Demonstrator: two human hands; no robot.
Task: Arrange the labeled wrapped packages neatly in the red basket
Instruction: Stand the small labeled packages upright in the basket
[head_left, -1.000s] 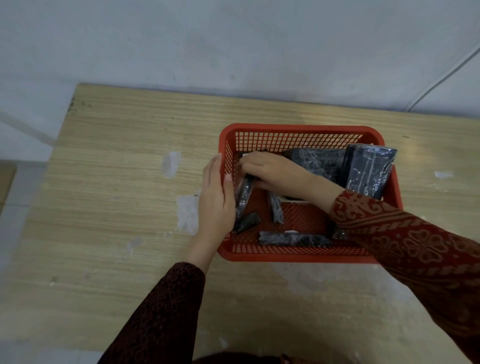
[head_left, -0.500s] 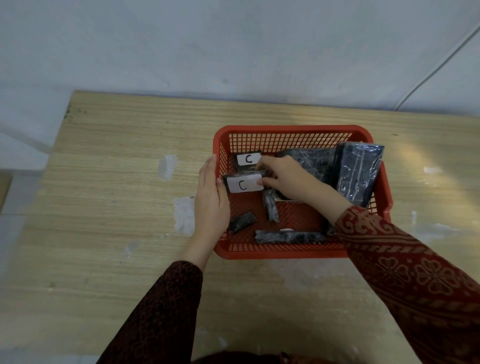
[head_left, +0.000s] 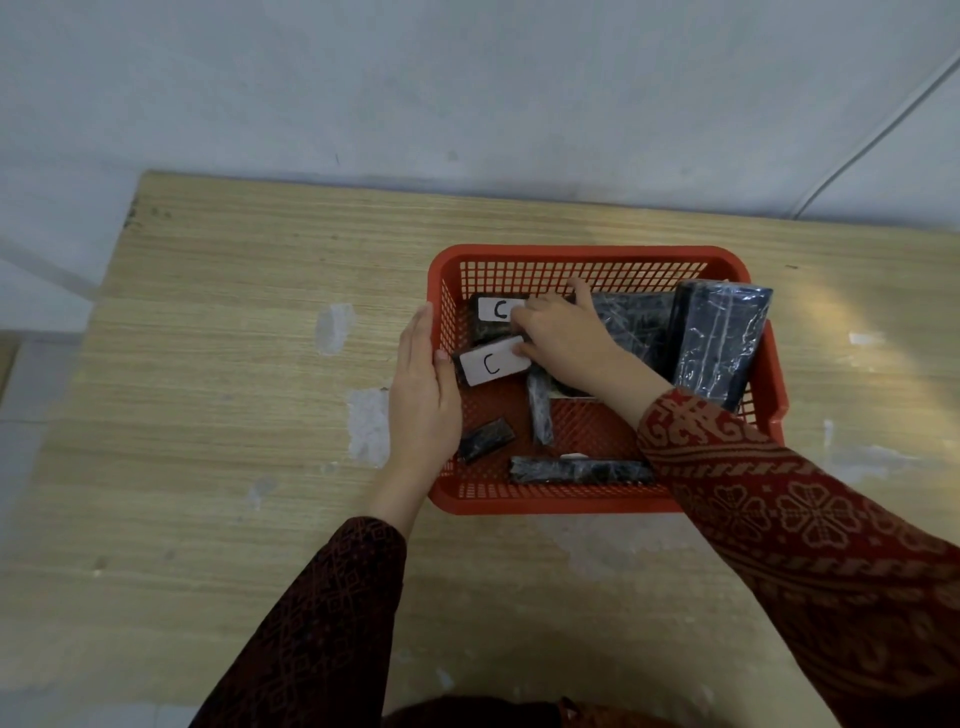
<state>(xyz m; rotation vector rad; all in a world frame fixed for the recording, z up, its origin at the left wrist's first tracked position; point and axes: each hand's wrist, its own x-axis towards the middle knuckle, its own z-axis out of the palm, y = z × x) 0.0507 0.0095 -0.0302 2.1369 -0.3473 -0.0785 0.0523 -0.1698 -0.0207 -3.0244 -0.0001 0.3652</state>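
Note:
The red basket (head_left: 587, 255) stands on the wooden table. Inside, two dark wrapped packages show white labels marked "C": one (head_left: 492, 362) near the left wall, another (head_left: 497, 309) behind it. My right hand (head_left: 563, 332) reaches into the basket and grips the nearer C package at its right end. My left hand (head_left: 423, 389) lies flat against the outside of the basket's left wall, thumb over the rim. Small dark packages (head_left: 485, 439) (head_left: 540, 405) (head_left: 579, 470) lie on the basket floor. Two big wrapped packages (head_left: 719, 343) (head_left: 636, 322) lean at the right.
The wooden table (head_left: 234, 374) has white scuffed patches left of the basket. A pale wall runs behind the table, with a thin cable (head_left: 872, 140) at the upper right. The table's left edge drops off to the floor.
My right hand has turned a package up so its C label shows, exposing a second C label behind it, then shifted slightly toward the back. My left hand stays on the basket's side.

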